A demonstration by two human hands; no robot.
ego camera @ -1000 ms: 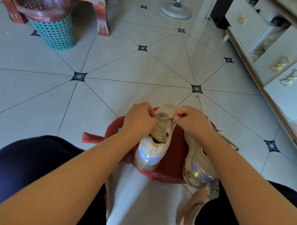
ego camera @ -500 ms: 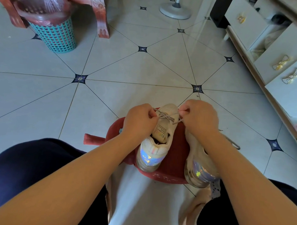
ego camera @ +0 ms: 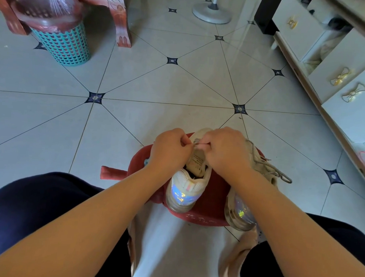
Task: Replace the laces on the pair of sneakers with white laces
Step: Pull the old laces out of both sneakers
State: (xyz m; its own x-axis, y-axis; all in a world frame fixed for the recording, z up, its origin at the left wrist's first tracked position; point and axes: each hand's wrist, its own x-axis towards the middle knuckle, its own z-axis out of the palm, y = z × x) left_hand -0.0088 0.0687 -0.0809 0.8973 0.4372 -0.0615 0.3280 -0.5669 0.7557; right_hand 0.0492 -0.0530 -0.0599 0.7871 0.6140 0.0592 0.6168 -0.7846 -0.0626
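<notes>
**Step in Hand: Old Lace Removal, First Sneaker**

The first sneaker (ego camera: 188, 186) stands heel toward the person on a red stool (ego camera: 213, 203), with the tongue (ego camera: 197, 159) raised and its printed label exposed. A short run of the old lace (ego camera: 196, 141), grey in colour, crosses the top of the tongue. Both hands work at this point. The left hand (ego camera: 169, 150) and the right hand (ego camera: 226, 152) are close together, almost touching, fingers curled, and each pinches the old lace at one side of the eyelet row.

The second sneaker (ego camera: 240, 213) lies at the right edge of the stool, partly under the right forearm. Its grey lace (ego camera: 267, 168) is threaded, with loose ends trailing to the right.

No white lace is in view. The task therefore appears to be at an early stage: unlacing of the first sneaker.

The next move likely calls for drawing the pinched run free of its eyelets, one crossing at a time, while keeping the shoe steady on the stool. Which eyelets are already empty cannot be told, because the hands cover them.

Beyond the stool lies a tiled floor (ego camera: 158, 85), with a teal basket (ego camera: 65, 45) at far left.
</notes>
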